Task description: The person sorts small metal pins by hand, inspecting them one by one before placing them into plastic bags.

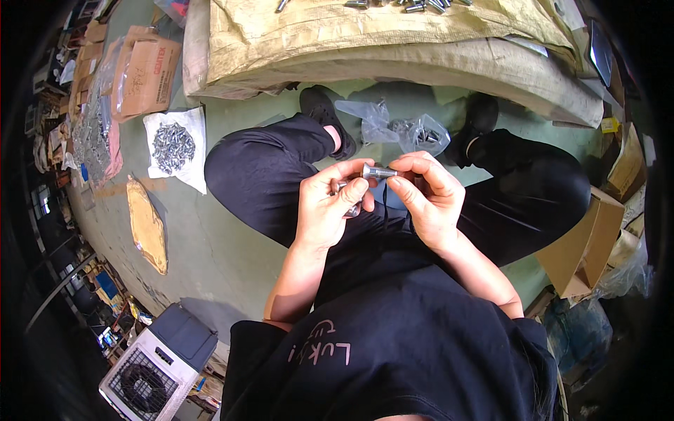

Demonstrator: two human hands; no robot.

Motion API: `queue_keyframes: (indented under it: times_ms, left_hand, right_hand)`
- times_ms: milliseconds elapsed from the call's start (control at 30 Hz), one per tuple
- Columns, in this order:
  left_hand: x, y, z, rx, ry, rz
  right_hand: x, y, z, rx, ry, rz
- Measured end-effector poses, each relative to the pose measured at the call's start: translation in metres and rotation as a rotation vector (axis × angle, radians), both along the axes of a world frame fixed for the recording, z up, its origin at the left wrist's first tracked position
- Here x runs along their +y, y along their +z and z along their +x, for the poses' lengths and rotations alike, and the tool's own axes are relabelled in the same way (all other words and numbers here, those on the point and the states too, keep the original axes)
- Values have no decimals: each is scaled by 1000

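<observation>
A shiny metal bolt (379, 172) lies level between my two hands, over my lap. My left hand (324, 203) pinches its wider head between thumb and forefinger. More metal pieces, seemingly bolts (355, 209), are tucked in the curled fingers of that same hand, partly hidden. At the threaded end, the thumb and fingertips of my right hand (434, 200) close on the bolt. Whether a small part sits on the thread there is hidden by the fingers.
Several bolts (434, 5) lie on a table draped in yellowish woven sheeting (393, 31). Between my feet sits a clear plastic bag (425, 135) with metal parts. Floor left: bolts (173, 147) heaped on white sheet, cardboard box (146, 76), air cooler (158, 365). Open carton (583, 245) stands right.
</observation>
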State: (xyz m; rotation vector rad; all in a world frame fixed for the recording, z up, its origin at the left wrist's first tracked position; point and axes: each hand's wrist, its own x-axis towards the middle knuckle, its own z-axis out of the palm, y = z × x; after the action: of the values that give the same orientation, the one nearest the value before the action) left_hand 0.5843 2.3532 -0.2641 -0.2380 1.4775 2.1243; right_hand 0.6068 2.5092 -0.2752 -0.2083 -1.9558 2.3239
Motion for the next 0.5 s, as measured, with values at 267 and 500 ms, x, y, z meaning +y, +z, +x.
queue_keyframes:
  times_ms: [267, 500]
  left_hand:
    - [0, 1, 0, -11, 43, 17]
    - [-2, -1, 2, 79, 73, -25]
  right_hand:
    - [-4, -3, 2, 22, -16, -53]
    - [-2, -3, 1, -309, 62, -451]
